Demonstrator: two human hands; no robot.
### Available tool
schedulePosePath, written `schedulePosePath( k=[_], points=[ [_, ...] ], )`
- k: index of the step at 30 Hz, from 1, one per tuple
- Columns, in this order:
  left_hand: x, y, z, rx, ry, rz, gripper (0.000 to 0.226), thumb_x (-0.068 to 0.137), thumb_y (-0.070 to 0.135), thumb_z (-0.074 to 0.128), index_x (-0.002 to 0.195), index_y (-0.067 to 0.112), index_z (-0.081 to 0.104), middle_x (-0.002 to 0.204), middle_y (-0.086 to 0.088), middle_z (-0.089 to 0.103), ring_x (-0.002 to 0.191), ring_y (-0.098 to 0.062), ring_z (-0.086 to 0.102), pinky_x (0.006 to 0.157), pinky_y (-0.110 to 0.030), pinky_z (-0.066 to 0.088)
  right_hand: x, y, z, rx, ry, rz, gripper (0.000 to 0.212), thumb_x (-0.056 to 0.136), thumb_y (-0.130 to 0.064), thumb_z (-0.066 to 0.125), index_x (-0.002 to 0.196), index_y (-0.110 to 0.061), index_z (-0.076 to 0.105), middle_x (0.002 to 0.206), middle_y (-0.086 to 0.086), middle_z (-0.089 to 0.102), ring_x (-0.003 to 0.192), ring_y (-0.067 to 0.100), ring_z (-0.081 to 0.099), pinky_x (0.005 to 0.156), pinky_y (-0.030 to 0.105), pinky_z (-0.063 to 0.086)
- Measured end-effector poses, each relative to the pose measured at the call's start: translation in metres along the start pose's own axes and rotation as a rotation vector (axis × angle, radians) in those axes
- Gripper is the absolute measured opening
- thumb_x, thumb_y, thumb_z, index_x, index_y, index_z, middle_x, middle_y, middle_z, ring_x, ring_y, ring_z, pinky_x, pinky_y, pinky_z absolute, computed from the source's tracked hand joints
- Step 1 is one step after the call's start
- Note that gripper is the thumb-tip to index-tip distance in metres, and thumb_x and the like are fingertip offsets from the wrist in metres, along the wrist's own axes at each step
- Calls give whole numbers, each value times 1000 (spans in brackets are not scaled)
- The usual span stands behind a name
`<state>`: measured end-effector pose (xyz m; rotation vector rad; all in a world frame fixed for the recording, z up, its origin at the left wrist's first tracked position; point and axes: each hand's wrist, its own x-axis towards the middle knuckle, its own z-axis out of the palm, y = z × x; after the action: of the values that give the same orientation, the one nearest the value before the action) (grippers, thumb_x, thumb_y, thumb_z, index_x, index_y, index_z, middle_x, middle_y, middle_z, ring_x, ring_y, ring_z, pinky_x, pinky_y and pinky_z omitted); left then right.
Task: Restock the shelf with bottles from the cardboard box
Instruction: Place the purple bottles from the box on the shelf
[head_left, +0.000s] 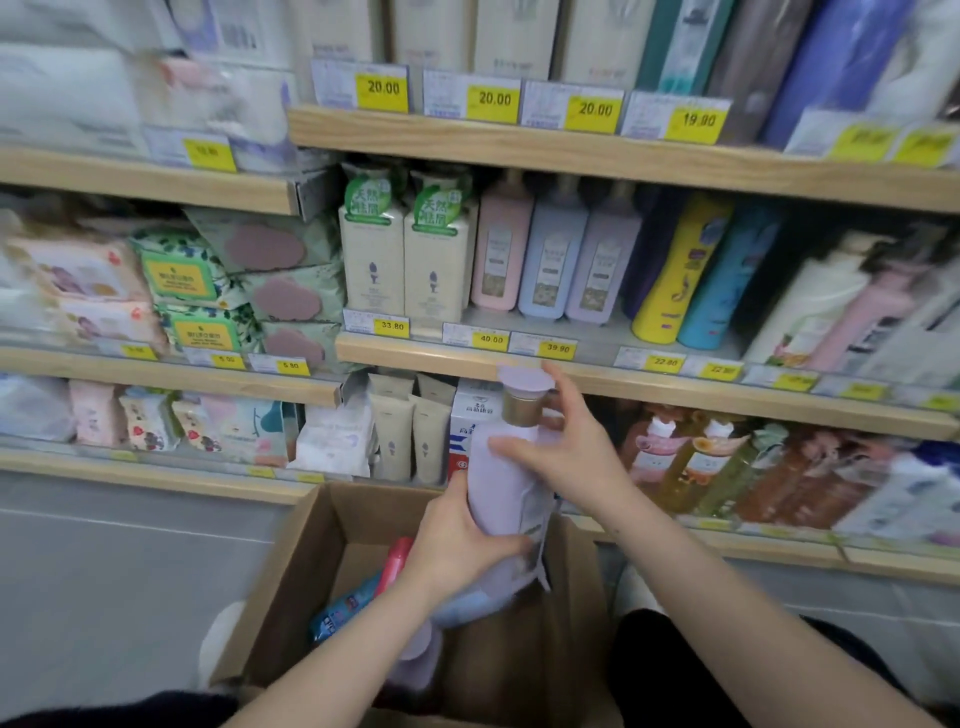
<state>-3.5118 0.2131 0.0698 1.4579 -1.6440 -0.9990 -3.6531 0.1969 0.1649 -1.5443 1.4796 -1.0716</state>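
Note:
I hold a lilac pump bottle (501, 488) with a gold collar upright above the open cardboard box (291, 566). My left hand (457, 540) grips its lower body. My right hand (566, 447) wraps its upper part just under the cap. The bottle's top reaches the wooden edge of the middle shelf (426, 361). On that shelf stand matching pink, blue and lilac bottles (602, 265). Inside the box lie a blue tube (348, 605), a red bottle (397, 561) and another lilac bottle (415, 654).
Wet-wipe packs (192, 280) fill the left shelves. Cream cartons (371, 260) and yellow and teal bottles (680, 275) flank the pastel bottles. The lower shelf holds tubes (410, 436) and amber bottles (696, 462). Yellow price tags line every shelf edge. Grey floor lies left of the box.

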Motion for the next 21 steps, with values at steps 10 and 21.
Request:
schedulePosePath(
  k=[10, 21],
  points=[
    [20, 12, -62, 2, -194, 46, 86, 46, 48, 84, 121, 26, 47, 112, 12, 60, 103, -6, 59, 85, -27, 53, 12, 23, 7, 349, -82, 62, 65, 54, -3, 86, 106, -22, 53, 107, -1, 64, 96, 14, 65, 74, 26, 53],
    [27, 0, -36, -124, -142, 39, 71, 52, 31, 89, 112, 36, 50, 108, 15, 63, 100, 1, 60, 81, -24, 53, 41, 41, -10, 466, -350, 65, 72, 53, -21, 80, 121, -17, 55, 113, 5, 67, 104, 20, 64, 82, 33, 54]
  ],
)
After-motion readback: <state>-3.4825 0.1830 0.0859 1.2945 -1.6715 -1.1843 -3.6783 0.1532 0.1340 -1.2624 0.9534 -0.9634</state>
